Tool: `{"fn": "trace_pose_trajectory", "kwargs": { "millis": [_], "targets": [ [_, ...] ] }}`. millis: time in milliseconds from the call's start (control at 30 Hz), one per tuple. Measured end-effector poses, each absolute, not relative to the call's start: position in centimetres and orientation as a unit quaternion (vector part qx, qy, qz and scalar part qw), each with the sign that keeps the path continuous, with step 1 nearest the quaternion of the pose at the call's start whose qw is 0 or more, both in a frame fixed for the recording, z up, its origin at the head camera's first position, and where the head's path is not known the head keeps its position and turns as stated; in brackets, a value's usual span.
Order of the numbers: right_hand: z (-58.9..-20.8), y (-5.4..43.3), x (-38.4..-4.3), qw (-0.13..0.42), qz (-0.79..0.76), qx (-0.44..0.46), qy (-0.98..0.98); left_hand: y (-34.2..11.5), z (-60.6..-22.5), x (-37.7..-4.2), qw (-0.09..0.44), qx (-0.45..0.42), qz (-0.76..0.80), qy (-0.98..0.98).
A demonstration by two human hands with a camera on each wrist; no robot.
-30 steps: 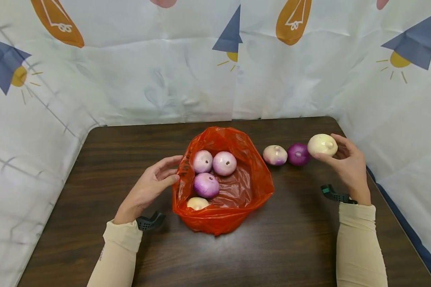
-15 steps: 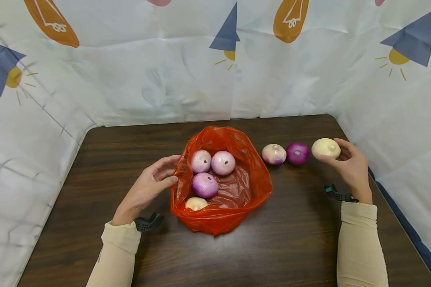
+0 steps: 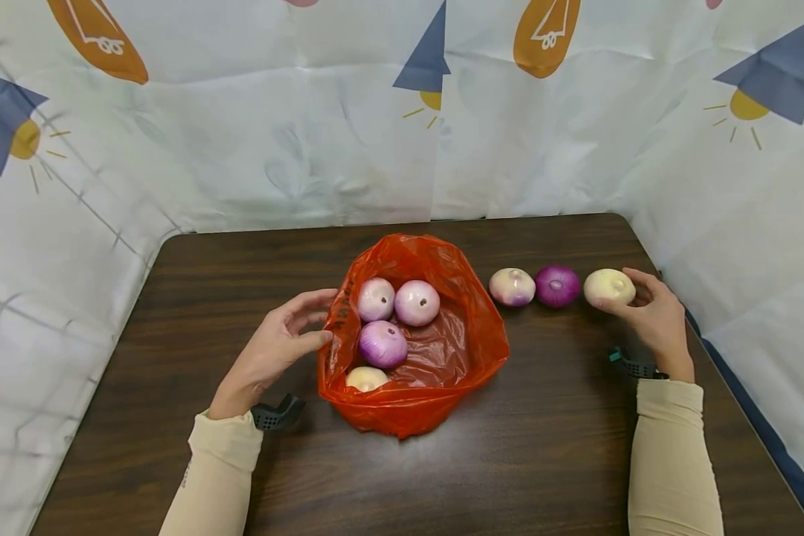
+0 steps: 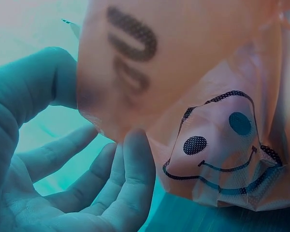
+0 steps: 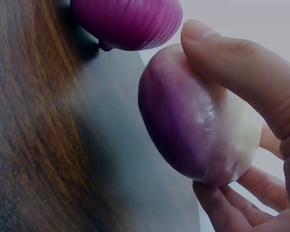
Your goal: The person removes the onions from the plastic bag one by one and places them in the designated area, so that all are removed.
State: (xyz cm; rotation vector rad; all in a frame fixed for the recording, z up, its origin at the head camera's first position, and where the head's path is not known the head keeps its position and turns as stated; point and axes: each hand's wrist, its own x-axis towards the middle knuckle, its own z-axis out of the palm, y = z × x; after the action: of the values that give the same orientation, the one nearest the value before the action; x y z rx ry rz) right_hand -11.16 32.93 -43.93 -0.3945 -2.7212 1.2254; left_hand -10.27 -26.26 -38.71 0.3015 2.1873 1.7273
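My right hand point(image 3: 656, 313) holds a pale onion point(image 3: 610, 286) between thumb and fingers at the right end of a row of onions. The right wrist view shows this onion's purple-tinted underside point(image 5: 183, 116) close over the table. To its left lie a dark purple onion point(image 3: 557, 286) and a pale onion with purple patches point(image 3: 512, 287). An open red plastic bag point(image 3: 442, 406) stands in the middle, three light purple onions point(image 3: 383, 345) and a pale one point(image 3: 367, 379) inside. My left hand point(image 3: 278, 346) grips the bag's left edge with thumb and fingers.
The dark wood-patterned table point(image 3: 509, 461) reaches back to a white printed curtain point(image 3: 295, 164), which also rises along both sides. A black band point(image 3: 278, 413) sits on the left wrist, another point(image 3: 636, 365) on the right.
My right hand has moved slightly right and down with the pale onion, opening a small gap beside the purple onion. My left hand stays at the bag.
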Motion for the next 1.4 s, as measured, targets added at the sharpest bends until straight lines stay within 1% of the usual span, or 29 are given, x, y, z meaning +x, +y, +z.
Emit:
{"fn": "trace_pose_trajectory", "kwargs": {
  "millis": [167, 400, 733, 1000, 1200, 1400],
  "targets": [
    [-44.0, 33.1, -11.1, 0.053, 0.404, -0.127, -0.905, -26.2, -38.7, -10.3, 0.167, 0.106, 0.609, 0.768],
    [-44.1, 33.0, -11.2, 0.009, 0.405, -0.116, -0.907, -26.2, -38.6, -10.2, 0.172, 0.106, 0.611, 0.765],
    [-44.2, 32.9, -11.2, 0.0, 0.405, -0.093, -0.91, -26.3, -38.5, -10.2, 0.177, 0.112, 0.617, 0.759],
    [-43.8, 32.9, -11.0, 0.023, 0.421, -0.096, -0.902, -26.2, -38.6, -10.2, 0.18, 0.108, 0.621, 0.755],
    [-43.3, 33.2, -10.5, 0.048, 0.418, -0.107, -0.901, -26.1, -38.7, -10.3, 0.17, 0.113, 0.618, 0.759],
    [-42.1, 32.6, -10.2, 0.089, 0.427, -0.12, -0.892, -26.0, -38.5, -10.2, 0.167, 0.113, 0.622, 0.757]
  ]
}}
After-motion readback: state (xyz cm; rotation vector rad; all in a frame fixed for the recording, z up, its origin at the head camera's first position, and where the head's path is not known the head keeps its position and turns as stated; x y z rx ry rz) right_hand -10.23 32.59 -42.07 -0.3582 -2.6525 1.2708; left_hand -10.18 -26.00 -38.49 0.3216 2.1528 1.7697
